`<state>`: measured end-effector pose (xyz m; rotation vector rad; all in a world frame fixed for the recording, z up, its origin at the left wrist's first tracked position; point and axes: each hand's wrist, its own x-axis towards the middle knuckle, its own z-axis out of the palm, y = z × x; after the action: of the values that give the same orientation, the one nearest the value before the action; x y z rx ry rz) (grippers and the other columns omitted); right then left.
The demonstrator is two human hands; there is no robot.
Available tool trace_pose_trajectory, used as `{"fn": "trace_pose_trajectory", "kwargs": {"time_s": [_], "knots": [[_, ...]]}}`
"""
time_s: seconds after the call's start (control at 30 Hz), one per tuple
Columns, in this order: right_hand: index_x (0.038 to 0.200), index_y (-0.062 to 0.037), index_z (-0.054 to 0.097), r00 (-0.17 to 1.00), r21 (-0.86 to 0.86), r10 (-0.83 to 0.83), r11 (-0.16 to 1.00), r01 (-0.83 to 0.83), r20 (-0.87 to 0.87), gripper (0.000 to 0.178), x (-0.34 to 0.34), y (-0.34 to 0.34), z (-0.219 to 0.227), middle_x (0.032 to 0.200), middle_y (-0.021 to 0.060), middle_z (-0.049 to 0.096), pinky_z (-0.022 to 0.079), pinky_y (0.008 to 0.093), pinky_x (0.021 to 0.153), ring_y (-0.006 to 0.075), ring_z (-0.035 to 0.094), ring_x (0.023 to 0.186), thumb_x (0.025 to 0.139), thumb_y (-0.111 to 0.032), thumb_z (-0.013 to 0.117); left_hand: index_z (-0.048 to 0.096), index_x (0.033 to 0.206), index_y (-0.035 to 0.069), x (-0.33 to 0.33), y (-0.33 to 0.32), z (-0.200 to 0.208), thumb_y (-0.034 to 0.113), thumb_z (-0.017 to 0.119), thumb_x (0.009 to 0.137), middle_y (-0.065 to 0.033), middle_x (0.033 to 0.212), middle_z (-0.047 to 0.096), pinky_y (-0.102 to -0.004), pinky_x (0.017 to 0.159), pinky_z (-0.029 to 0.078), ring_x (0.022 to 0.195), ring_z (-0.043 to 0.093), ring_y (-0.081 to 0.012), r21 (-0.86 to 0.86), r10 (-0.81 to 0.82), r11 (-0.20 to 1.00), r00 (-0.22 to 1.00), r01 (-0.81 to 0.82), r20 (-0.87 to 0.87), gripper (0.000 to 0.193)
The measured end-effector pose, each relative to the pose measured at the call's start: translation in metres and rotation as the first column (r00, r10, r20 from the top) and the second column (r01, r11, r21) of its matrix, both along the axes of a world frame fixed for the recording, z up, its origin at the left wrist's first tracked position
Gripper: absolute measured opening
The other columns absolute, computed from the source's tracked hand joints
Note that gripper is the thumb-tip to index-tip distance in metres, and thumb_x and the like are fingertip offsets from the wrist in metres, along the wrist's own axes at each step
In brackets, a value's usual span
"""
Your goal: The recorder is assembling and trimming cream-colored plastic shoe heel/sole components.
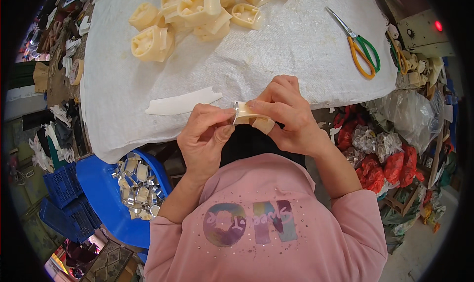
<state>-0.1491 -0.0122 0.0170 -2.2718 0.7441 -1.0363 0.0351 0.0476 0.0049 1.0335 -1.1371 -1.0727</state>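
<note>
Just off the table's near edge, I hold a cream plastic piece [245, 110] between both hands. My right hand [291, 112] is closed around its right end, which has a tan pad-like part at the lower side. At the other end, my left hand [205, 136] pinches a shiny silver strip [236, 107] that lies against the piece. Fingers hide part of both. A white flat strip [183, 102] with shaped ends lies on the cloth beyond my left hand. Farther back sits a pile of hollow cream plastic pieces [200, 10].
Scissors [363, 50] with orange and green handles lie at the right of the white-covered table [296, 50]. At lower left, a blue plastic seat [111, 203] holds many silver-banded cream pieces [140, 183]. Red and clear bags [390, 163] lie at right.
</note>
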Motion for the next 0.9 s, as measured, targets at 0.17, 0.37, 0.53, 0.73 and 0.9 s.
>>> {"fn": "trace_pose_trajectory", "kwargs": {"time_s": [0.17,0.37,0.53,0.73,0.9], "knots": [[0.100,-0.0078,0.061,0.999,0.028,0.046,0.999,-0.047,0.021,0.038,0.002,0.004,0.001,0.078,0.0048,0.047,0.030,0.0370,0.076,0.0232,0.046,0.078,0.062,-0.001,0.067,0.066,0.092,0.000,-0.002,-0.007,-0.001,0.010,0.068,0.084,-0.0046,0.075,0.058,-0.0229,0.058,0.041,0.067,0.051,-0.0105,-0.189,0.047,0.982,0.992,-0.025,0.115,0.013],[0.098,-0.0062,0.061,0.995,0.042,0.091,0.995,-0.089,-0.040,0.035,-0.001,0.004,0.003,0.078,0.0058,0.045,0.029,0.0375,0.075,0.0239,0.044,0.078,0.064,-0.001,0.065,0.061,0.089,-0.003,-0.003,-0.005,-0.001,0.011,0.065,0.086,-0.0037,0.067,0.050,-0.0243,0.050,0.031,0.058,0.042,-0.0114,-0.310,0.120,0.950,0.898,0.019,0.423,0.015],[0.096,-0.0069,0.060,0.992,0.051,0.086,0.995,-0.081,-0.089,0.033,-0.001,0.007,0.004,0.077,0.0056,0.044,0.029,0.0392,0.077,0.0238,0.044,0.080,0.064,-0.001,0.064,0.061,0.089,-0.002,-0.003,-0.011,0.001,0.011,0.065,0.086,-0.0052,0.061,0.047,-0.0257,0.046,0.029,0.053,0.040,-0.0137,-0.420,0.185,0.906,0.839,0.056,0.512,0.014],[0.094,-0.0085,0.060,0.974,0.078,0.103,0.993,-0.089,-0.202,0.029,-0.001,0.004,0.013,0.078,0.0051,0.043,0.028,0.0414,0.079,0.0233,0.045,0.081,0.066,-0.004,0.065,0.060,0.081,0.000,-0.001,-0.019,0.009,0.007,0.064,0.085,-0.0067,0.057,0.044,-0.0276,0.043,0.029,0.048,0.041,-0.0171,-0.475,0.210,0.870,0.770,0.135,0.603,0.009],[0.095,-0.0096,0.060,0.958,0.096,0.191,0.980,-0.174,-0.214,0.028,0.001,0.000,0.014,0.078,0.0039,0.044,0.028,0.0418,0.079,0.0222,0.045,0.082,0.068,-0.008,0.068,0.058,0.076,0.001,-0.005,-0.016,0.010,0.011,0.066,0.084,-0.0067,0.057,0.045,-0.0274,0.044,0.030,0.048,0.042,-0.0174,-0.444,0.195,0.893,0.823,0.076,0.533,0.015]]}}
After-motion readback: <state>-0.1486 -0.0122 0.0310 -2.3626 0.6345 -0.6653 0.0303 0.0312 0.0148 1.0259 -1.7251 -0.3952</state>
